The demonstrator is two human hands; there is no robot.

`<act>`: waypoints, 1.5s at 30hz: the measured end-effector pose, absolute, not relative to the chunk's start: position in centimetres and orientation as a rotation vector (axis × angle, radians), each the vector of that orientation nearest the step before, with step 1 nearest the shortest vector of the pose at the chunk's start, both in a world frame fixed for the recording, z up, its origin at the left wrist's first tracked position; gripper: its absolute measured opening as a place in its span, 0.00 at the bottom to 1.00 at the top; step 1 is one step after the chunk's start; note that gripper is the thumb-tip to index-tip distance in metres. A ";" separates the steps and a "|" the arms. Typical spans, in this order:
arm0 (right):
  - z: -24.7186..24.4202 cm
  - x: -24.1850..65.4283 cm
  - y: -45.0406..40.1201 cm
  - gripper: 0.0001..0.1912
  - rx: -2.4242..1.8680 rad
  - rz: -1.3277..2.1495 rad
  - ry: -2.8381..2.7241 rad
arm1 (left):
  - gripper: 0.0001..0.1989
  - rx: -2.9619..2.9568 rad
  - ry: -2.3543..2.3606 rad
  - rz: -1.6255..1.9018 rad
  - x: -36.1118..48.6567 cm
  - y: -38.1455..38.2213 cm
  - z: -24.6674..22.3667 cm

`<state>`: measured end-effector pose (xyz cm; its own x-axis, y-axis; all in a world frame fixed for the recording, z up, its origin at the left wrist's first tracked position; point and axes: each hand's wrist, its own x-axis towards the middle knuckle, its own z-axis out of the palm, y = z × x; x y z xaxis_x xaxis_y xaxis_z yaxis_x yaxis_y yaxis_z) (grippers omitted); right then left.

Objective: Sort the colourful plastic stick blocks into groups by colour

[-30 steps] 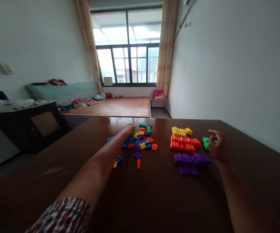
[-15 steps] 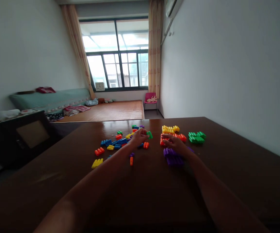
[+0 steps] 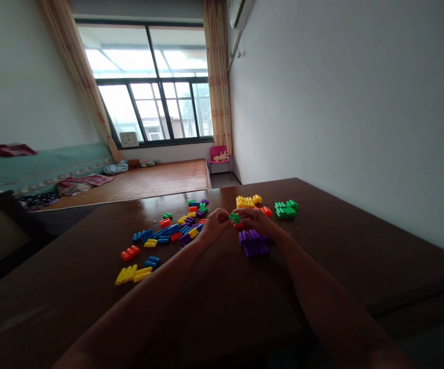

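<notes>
My left hand (image 3: 217, 224) pinches a small green toy block (image 3: 234, 218) above the dark table. From the other side, the fingers of my right hand (image 3: 258, 221) close on the same block. Just in front of my right hand lies a stack of joined purple blocks (image 3: 253, 243). Behind it are joined yellow blocks (image 3: 248, 201) and orange blocks (image 3: 266, 210), the orange ones partly covered by the hand. Joined green blocks (image 3: 286, 209) sit farther right. Left of my left hand, loose blue blocks (image 3: 172, 229) lie mixed with other colours.
The brown table (image 3: 222, 312) carries all the blocks. Yellow blocks (image 3: 126, 274) and an orange block (image 3: 130, 252) lie at its left, near my left forearm. Beyond the table are a low bed (image 3: 160, 177), a pink chair (image 3: 219, 152) and a window.
My view has turned to the right. The green block in my left hand and my right hand have come together; my right hand has left the orange blocks and now touches the green one.
</notes>
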<state>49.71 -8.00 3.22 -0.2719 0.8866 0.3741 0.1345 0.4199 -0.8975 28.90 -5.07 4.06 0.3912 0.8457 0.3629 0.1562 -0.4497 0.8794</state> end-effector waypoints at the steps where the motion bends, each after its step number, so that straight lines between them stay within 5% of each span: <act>1: 3.3 50.9 -7.8 0.25 -0.939 0.879 -1.627 | 0.15 1.856 0.862 1.088 28.6 -5.2 4.2; 9: -0.1 67.1 -8.4 0.15 -1.774 -0.113 -0.675 | 0.14 1.830 1.088 1.264 20.5 -4.4 5.1; 30: -4.0 67.8 -7.6 0.20 -2.162 -0.201 -0.800 | 0.15 1.417 1.455 1.714 9.7 0.5 1.7; 45: -3.0 65.6 -6.1 0.22 -1.899 -0.346 -0.860 | 0.19 2.011 2.111 0.599 10.4 9.3 2.4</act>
